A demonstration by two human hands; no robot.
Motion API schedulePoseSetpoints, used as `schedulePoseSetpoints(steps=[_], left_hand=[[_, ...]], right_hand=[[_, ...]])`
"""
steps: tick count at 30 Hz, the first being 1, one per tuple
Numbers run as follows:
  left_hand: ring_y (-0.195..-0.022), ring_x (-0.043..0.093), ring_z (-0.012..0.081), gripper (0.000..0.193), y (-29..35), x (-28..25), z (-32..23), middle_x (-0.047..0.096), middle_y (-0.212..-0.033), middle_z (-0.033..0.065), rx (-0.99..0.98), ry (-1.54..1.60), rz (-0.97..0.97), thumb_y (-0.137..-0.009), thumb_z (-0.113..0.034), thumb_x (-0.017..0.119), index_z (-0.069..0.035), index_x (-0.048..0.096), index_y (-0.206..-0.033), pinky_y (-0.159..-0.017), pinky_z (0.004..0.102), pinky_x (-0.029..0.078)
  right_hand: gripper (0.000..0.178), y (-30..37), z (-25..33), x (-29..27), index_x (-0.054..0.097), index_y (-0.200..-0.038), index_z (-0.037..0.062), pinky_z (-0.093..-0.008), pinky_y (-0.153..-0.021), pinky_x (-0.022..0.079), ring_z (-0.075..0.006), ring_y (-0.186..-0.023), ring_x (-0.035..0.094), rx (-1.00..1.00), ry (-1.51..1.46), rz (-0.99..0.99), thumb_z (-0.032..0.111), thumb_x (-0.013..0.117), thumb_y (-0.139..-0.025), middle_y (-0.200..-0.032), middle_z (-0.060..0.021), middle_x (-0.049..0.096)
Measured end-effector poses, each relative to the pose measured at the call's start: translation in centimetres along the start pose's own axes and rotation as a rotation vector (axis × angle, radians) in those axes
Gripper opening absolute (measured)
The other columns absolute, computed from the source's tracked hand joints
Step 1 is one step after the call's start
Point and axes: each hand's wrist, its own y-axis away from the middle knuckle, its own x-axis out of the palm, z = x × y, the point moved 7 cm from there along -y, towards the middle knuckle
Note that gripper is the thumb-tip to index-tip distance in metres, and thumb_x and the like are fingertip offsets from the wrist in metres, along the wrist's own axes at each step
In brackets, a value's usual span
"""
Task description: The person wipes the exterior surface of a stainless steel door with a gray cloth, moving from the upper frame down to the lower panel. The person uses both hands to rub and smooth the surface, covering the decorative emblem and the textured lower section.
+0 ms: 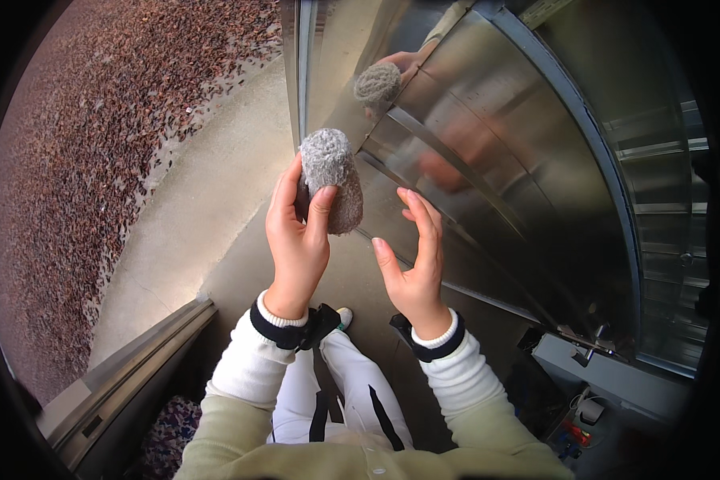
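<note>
Your main risk, I'd judge, is the grey fuzzy bundle (333,164) slipping out of your left hand (296,248), because your thumb presses on only a small patch of its near side and the soft surface may shift under it. If it dropped, it could land on the concrete (224,136) beside the shiny panel (528,136) and pick up grit. Swinging it too wide could also knock it against that panel, whose mirrored picture of your hand may make the gap hard to judge.

As for the grip, your left hand is closed around the bundle, thumb in front, fingers round the side away from the panel; how firmly they hold behind, you can't tell from this view. The bundle stands nearly upright near the panel's left edge, its pale top rising above your thumb and its darker lower end jutting out toward the panel. Your right hand (418,276) is empty, fingers loosely spread, in front of the panel and apart from the bundle.
</note>
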Motion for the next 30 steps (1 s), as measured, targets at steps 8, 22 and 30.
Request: schedulePoseSetpoints(steps=[8, 22, 30], left_hand=[[-0.114, 0.066, 0.024, 0.049, -4.5, -0.3, -1.3, 0.066, -0.125, 0.015, 0.525, -0.139, -0.223, -0.097, -0.006, 0.075, 0.006, 0.058, -0.142, -0.099, 0.0338, 0.052], [-0.085, 0.067, 0.0191, 0.051, -3.8, 1.5, -1.2, 0.068, -0.101, 0.0104, 1.197, -0.31, -0.389, -0.084, -0.016, 0.09, 0.001, 0.072, -0.129, -0.075, 0.0291, 0.055], [-0.081, 0.068, 0.0242, 0.047, -2.7, 2.0, -1.1, 0.064, -0.103, 0.0096, 1.386, -0.459, -0.56, -0.086, -0.032, 0.088, -0.005, 0.075, -0.122, -0.07, 0.035, 0.057]], right_hand=[[0.05, 5.2, -4.6, -0.7, 0.061, -0.139, 0.005, -0.052, -0.117, 0.037, -0.04, -0.138, 0.048, -0.111, 0.332, -0.136, 0.0, 0.068, -0.09, -0.145, -0.0157, 0.058], [0.064, 9.9, -10.7, -1.2, 0.057, -0.151, 0.0107, -0.0588, -0.128, 0.003, -0.0419, -0.16, 0.024, -0.248, 0.692, -0.338, 0.007, 0.068, -0.088, -0.166, -0.0193, 0.041], [0.085, 10.3, -12.2, -1.8, 0.043, -0.161, 0.0095, -0.0605, -0.127, 0.0, -0.036, -0.161, 0.024, -0.279, 0.847, -0.474, 0.008, 0.071, -0.081, -0.172, -0.015, 0.033]])
